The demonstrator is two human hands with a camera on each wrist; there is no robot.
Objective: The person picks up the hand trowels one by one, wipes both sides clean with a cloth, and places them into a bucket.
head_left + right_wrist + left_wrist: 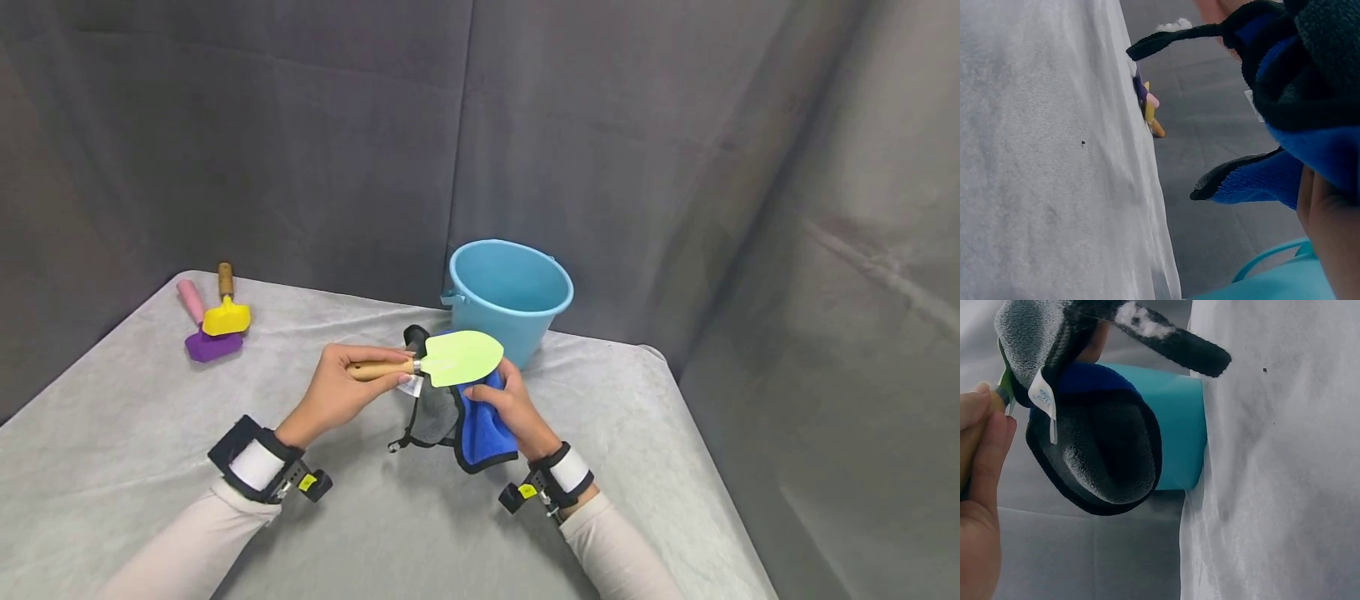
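Note:
In the head view my left hand pinches the wooden handle of a trowel with a pale green blade. The blade points right and lies over a blue and grey fleecy cloth with black edging. My right hand grips this cloth at its right side, thumb on top. Part of the cloth is hidden behind the blade. In the left wrist view the cloth's grey side, a white tag and a black strap show. The right wrist view has the cloth's blue side hanging from my fingers.
A light blue bucket stands upright just behind the hands, near the table's back edge. At the back left lie a yellow trowel with a wooden handle and a purple trowel with a pink handle. Grey curtains hang behind the cloth-covered table.

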